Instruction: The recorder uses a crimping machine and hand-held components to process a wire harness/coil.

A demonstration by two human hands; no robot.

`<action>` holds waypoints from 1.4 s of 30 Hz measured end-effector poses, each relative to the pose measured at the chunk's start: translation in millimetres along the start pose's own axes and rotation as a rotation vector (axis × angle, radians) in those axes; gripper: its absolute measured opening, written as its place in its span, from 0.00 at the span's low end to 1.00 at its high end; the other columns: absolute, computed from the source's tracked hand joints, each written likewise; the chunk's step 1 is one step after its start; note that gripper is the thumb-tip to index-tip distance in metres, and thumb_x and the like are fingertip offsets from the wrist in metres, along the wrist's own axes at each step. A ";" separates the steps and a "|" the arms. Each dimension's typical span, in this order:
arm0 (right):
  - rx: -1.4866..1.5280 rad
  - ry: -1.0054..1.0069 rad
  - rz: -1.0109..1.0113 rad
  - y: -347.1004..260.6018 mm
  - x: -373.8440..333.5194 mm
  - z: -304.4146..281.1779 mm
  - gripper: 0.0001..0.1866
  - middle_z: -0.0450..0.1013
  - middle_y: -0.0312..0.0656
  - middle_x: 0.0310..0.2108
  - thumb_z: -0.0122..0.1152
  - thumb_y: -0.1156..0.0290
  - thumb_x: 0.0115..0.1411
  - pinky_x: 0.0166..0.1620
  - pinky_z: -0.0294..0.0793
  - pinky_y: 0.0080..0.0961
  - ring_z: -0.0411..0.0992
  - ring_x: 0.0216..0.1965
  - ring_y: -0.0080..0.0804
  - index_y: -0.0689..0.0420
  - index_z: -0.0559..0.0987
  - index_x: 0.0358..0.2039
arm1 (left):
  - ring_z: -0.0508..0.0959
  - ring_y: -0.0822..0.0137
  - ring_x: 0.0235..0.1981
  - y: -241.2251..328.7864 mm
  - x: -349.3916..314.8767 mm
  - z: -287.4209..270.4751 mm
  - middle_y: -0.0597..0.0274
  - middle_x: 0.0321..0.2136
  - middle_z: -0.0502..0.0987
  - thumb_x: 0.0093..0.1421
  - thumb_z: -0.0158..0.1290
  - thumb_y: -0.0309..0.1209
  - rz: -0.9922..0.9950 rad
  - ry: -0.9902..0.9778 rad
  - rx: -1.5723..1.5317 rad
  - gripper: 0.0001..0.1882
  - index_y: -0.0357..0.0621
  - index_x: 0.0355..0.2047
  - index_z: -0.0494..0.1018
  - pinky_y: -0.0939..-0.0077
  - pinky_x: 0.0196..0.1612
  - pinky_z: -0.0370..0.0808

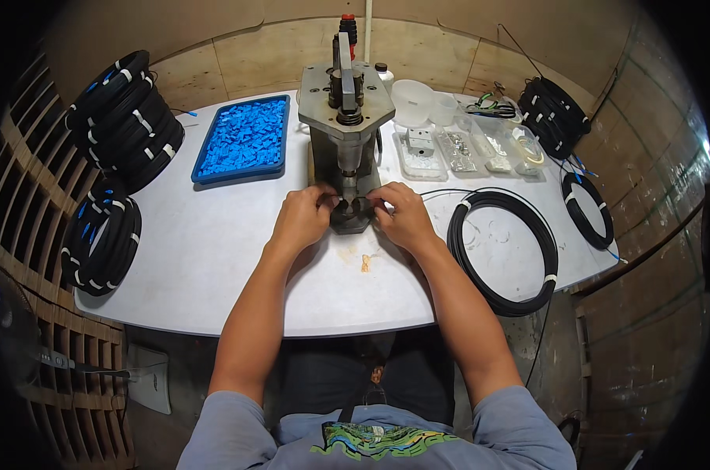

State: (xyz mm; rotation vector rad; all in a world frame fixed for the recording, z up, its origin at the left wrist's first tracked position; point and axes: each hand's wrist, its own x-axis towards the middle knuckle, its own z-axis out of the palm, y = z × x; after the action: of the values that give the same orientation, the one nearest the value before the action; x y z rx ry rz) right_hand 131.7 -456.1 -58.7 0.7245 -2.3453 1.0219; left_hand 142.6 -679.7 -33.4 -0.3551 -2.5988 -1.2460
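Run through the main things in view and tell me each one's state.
Press, standing upright
Left hand, fingers curled at the press
Right hand, fingers curled opposite
Blue tray, filled with small blue pieces
Large black cable coil, flat, banded
Rear-left cable coils, stacked, banded
Bottle, capped

Well below the left hand and right hand, green-yellow lettering crosses the shirt, creased by folds and only partly legible.
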 end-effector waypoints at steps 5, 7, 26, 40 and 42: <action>-0.079 0.026 -0.075 5.0 0.4 2.0 0.12 0.77 0.41 0.35 0.64 0.80 0.51 0.47 0.74 0.38 0.75 0.41 0.44 0.55 0.84 0.37 | 0.86 0.49 0.36 2.6 -0.4 -0.6 0.44 0.33 0.84 0.61 0.57 0.27 -0.015 -0.023 0.002 0.10 0.36 0.41 0.82 0.62 0.43 0.81; -0.099 0.034 -0.092 4.6 0.4 2.3 0.13 0.77 0.41 0.35 0.64 0.80 0.50 0.47 0.74 0.38 0.75 0.41 0.43 0.55 0.84 0.37 | 0.86 0.49 0.35 0.9 -0.2 -0.2 0.43 0.33 0.84 0.61 0.58 0.27 -0.015 -0.024 0.001 0.11 0.35 0.41 0.82 0.62 0.43 0.81; -0.142 0.037 -0.134 8.9 -0.8 3.1 0.15 0.78 0.39 0.37 0.65 0.80 0.49 0.48 0.74 0.36 0.75 0.42 0.41 0.54 0.86 0.38 | 0.85 0.47 0.38 0.5 0.1 0.6 0.43 0.34 0.84 0.62 0.57 0.27 -0.001 -0.021 -0.003 0.11 0.35 0.42 0.81 0.60 0.45 0.80; -0.159 0.028 -0.148 6.3 -0.3 0.4 0.15 0.78 0.39 0.37 0.65 0.79 0.49 0.48 0.73 0.36 0.75 0.42 0.41 0.53 0.86 0.39 | 0.85 0.47 0.37 2.9 -0.7 -0.2 0.43 0.34 0.84 0.62 0.56 0.27 -0.008 -0.016 0.001 0.11 0.35 0.42 0.81 0.60 0.45 0.80; -0.161 0.029 -0.147 6.8 -0.5 0.6 0.15 0.78 0.39 0.37 0.66 0.79 0.49 0.47 0.73 0.36 0.75 0.42 0.41 0.53 0.86 0.39 | 0.85 0.47 0.37 0.9 -0.4 0.8 0.43 0.34 0.84 0.62 0.56 0.27 -0.005 -0.026 -0.016 0.11 0.35 0.42 0.81 0.60 0.45 0.80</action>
State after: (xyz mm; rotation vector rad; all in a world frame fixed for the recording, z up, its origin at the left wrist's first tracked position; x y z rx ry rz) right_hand 127.6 -452.4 -62.9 0.7995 -2.2804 0.7666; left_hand 143.1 -678.6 -33.4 -0.3697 -2.6141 -1.2734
